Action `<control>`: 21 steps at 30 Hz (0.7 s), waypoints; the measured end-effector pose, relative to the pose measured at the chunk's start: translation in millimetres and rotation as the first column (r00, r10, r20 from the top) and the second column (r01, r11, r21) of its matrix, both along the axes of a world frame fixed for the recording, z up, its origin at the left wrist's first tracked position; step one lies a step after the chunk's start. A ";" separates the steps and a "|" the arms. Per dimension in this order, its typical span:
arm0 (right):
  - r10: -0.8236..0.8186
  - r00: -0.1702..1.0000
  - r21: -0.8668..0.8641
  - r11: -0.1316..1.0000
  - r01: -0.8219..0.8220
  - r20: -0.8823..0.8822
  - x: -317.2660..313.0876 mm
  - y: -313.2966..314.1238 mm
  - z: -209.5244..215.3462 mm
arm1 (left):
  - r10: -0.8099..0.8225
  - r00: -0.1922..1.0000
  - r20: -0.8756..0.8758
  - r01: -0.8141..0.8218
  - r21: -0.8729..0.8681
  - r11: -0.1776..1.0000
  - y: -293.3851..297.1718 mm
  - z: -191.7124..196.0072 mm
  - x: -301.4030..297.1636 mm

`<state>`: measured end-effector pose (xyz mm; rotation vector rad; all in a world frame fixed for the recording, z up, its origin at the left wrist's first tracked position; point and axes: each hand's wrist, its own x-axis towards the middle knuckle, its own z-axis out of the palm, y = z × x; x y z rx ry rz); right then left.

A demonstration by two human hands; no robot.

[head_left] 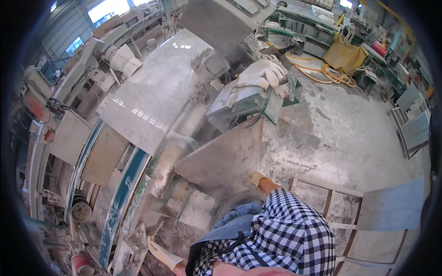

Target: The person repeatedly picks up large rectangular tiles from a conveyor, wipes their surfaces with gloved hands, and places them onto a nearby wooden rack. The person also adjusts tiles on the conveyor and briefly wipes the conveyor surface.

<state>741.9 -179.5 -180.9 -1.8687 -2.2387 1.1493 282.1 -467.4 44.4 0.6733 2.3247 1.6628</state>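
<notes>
A grey stone slab (221,158) with a slanted top edge stands tilted in front of me, next to a long polished marble sheet (154,87). My right hand (257,178), in a yellowish glove on a checked sleeve, grips the slab's lower right corner, with its fingers hidden behind the stone. Low at the left, my left hand (162,254) in a pale glove reaches out over dusty stone offcuts, and its grip is unclear. A white work glove (262,73) rests on a green-framed cutting machine (248,103) beyond the slab; whether a hand is inside it I cannot tell.
Yellow hose (329,73) lies coiled on the dusty concrete floor beside a yellow bulk bag (345,55). Framed stone tiles (331,207) and a pale slab (393,204) lie at the right. Rails, buckets and machine parts (83,209) crowd the left side.
</notes>
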 end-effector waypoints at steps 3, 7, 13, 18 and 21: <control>-0.079 0.989 0.131 0.987 0.095 -0.125 1.6 -26.6 20.6 | -0.136 0.989 -0.055 0.141 0.095 0.985 42.7 -15.3 -57.4; -0.259 0.951 -0.011 0.965 0.261 -0.170 -9.9 -60.7 29.7 | -0.268 0.961 -0.062 0.275 0.209 0.938 83.7 -22.1 -114.9; -0.297 0.955 -0.022 0.955 0.296 -0.022 -80.6 -118.0 12.2 | -0.240 0.929 -0.283 0.237 -0.045 0.970 89.4 -15.8 -203.5; -0.161 0.986 -0.030 0.987 0.160 -0.053 -149.0 -165.3 37.6 | -0.227 0.798 -0.559 0.040 -0.327 0.944 76.7 -30.3 -289.3; -0.286 0.928 -0.048 0.958 0.283 -0.239 -179.3 -191.7 64.9 | -0.285 0.734 -0.616 -0.039 -0.458 0.888 73.2 -48.5 -322.6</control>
